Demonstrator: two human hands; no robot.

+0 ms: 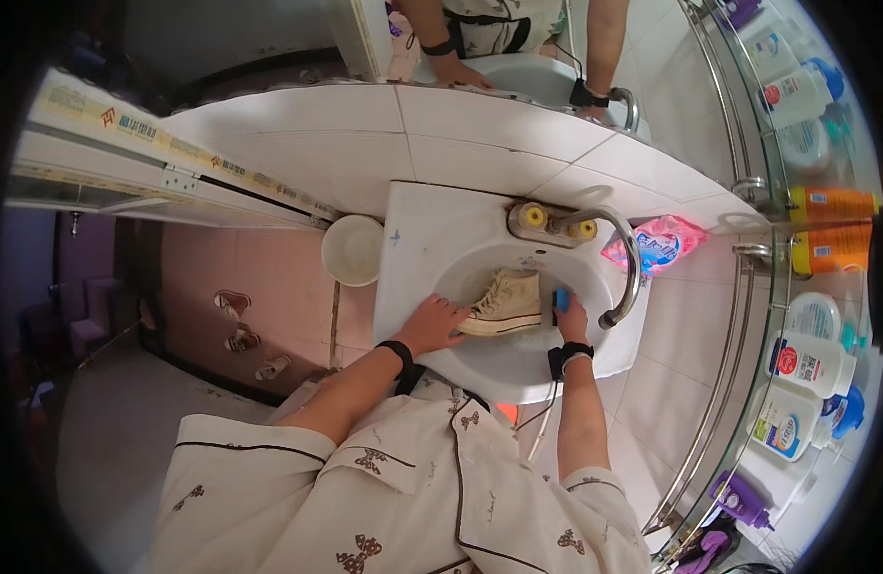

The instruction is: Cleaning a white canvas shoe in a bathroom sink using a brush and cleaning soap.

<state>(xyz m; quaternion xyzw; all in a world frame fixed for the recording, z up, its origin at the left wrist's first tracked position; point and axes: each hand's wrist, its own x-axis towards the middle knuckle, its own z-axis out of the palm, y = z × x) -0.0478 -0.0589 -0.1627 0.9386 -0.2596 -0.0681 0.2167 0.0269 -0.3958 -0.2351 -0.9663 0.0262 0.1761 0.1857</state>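
A cream high-top canvas sneaker (510, 298) with laces sits in the white washbasin (441, 215), its toe pointing left. My left hand (433, 324) grips the sneaker at the toe, over the basin's left rim. In my right hand (573, 321) is a small blue scrub brush (560, 300) with dark bristles. The brush is just right of the sneaker's heel, with a small gap between them. Above the basin curves a chrome faucet (631, 265), its spout to the right of my right hand.
A white bucket (352, 250) stands left of the basin. A pink detergent bag (657, 245) lies at the basin's back right corner. Along the right wall run metal rails (728, 359) and a glass shelf with several bottles (807, 362). A mirror hangs behind.
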